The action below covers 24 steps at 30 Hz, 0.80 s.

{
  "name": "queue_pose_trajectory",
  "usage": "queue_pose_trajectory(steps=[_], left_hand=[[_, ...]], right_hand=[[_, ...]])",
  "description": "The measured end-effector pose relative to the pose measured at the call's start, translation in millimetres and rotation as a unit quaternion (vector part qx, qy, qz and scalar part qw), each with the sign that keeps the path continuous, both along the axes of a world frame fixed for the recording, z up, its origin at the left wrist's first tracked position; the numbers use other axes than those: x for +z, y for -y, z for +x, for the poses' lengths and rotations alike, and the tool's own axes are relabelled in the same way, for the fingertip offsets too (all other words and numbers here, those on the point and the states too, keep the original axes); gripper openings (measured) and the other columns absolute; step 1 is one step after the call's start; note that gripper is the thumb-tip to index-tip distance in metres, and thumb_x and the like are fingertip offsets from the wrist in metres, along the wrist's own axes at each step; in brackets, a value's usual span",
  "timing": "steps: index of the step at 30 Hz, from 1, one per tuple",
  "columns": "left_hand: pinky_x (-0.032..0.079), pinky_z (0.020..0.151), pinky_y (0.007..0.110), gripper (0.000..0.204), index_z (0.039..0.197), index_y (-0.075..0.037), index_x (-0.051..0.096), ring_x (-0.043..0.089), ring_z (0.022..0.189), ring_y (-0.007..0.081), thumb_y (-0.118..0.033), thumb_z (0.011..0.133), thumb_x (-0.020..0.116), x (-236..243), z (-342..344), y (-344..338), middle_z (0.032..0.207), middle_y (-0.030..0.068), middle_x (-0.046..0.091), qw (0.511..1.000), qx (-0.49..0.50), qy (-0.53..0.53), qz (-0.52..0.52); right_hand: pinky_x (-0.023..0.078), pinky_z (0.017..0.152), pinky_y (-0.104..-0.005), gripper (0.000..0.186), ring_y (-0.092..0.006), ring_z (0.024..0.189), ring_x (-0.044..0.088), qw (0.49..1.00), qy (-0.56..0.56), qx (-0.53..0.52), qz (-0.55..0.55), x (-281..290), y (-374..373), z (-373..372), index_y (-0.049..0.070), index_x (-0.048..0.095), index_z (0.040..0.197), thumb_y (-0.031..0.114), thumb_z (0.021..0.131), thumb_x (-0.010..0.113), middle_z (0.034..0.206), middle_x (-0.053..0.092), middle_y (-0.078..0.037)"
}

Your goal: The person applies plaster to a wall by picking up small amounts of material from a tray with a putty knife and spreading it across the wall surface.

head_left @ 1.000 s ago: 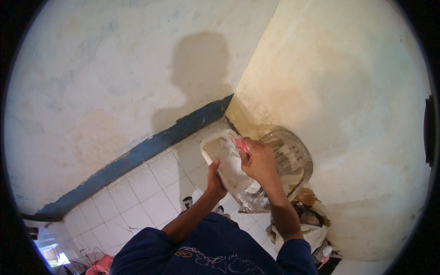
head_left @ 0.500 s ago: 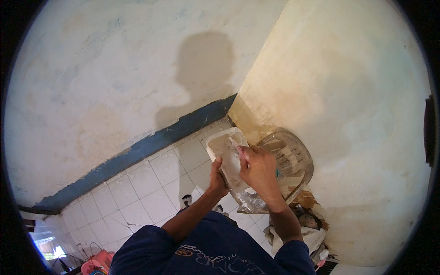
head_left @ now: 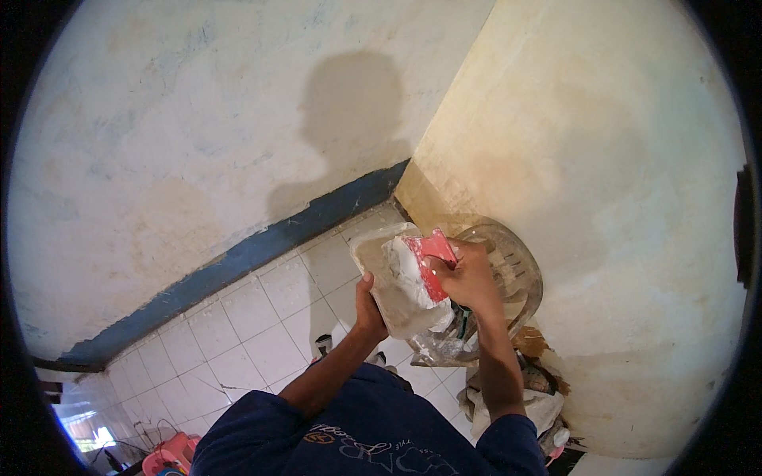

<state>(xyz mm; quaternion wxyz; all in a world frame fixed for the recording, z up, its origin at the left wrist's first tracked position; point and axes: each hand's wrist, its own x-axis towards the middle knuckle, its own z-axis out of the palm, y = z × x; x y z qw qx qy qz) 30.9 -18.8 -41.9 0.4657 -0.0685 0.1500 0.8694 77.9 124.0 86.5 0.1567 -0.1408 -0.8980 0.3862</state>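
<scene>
Now red scraper (head_left: 429, 279), gripped in curled right hand (head_left: 471, 276), is turned from edge-on to broadside over tray (head_left: 382, 287), its left side clasped by half-closed left hand (head_left: 369, 312).

seemingly a home's room: tiled floor (head_left: 254, 317), patchy painted walls (head_left: 175, 159), plastic chair (head_left: 535, 279).

I note a soiled, round-backed plastic chair (head_left: 534, 271) and pale floor tiles (head_left: 248, 308). I also record a pink object (head_left: 179, 452) at lower left.
</scene>
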Motion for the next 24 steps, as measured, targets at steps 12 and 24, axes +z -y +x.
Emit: queue_pose_trajectory(steps=[12, 24], left_hand=[[0.04, 0.106, 0.051, 0.084, 0.146, -0.01, 0.035, 0.048, 0.128, 0.0356, -0.067, 0.084, 0.042, 3, -8, 1, 0.141, 0.0163, 0.047, 0.998, 0.009, -0.026, -0.051], [0.039, 0.108, 0.047, 0.08, 0.145, -0.006, 0.037, 0.05, 0.126, 0.0335, -0.061, 0.087, 0.047, 4, -10, 6, 0.139, 0.0172, 0.05, 1.0, 0.012, -0.027, 0.007]], right_hand=[[0.047, 0.059, -0.0434, 0.011, -0.0389, 0.067, 0.06, 0.98, -0.044, 0.023, 0.19, 2, 42, -11, 0.004, 0.067, 0.087, 0.008, 0.077, 0.066, 0.073, 0.06, -0.018], [0.048, 0.061, -0.0402, 0.014, -0.036, 0.067, 0.063, 0.995, 0.025, 0.009, 0.1, 0, 33, -12, 0.001, 0.068, 0.091, 0.004, 0.078, 0.066, 0.074, 0.064, -0.02]])
